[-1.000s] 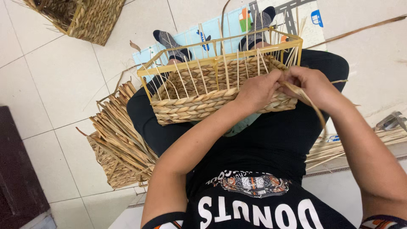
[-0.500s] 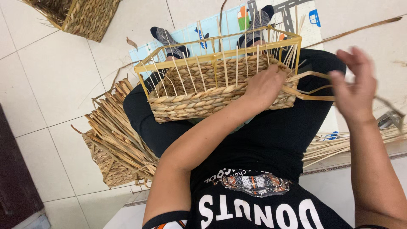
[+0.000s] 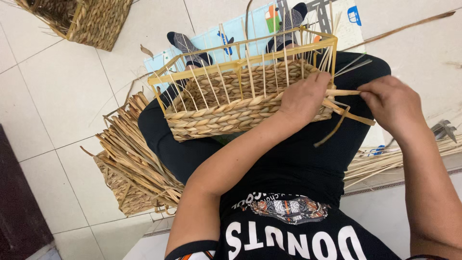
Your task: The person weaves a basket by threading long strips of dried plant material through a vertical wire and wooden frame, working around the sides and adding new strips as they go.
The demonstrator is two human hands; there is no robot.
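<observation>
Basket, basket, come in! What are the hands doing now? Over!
Left hand pressing basket wall. Right hand pinching flat straw strand, pulled sideways. Nothing blocking.

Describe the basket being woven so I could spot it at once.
It sits on the lap of the seated person in black. The basket is half done: braided straw low down, bare yellow frame above. The other basket, on the floor, is woven right to its rim.

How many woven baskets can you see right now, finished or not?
2. One half-woven basket sits on the person's lap, the left hand pressing its wall, the right hand pulling a strand. Another basket stands on the floor, top left, partly cropped. Others may lie outside view.
</observation>
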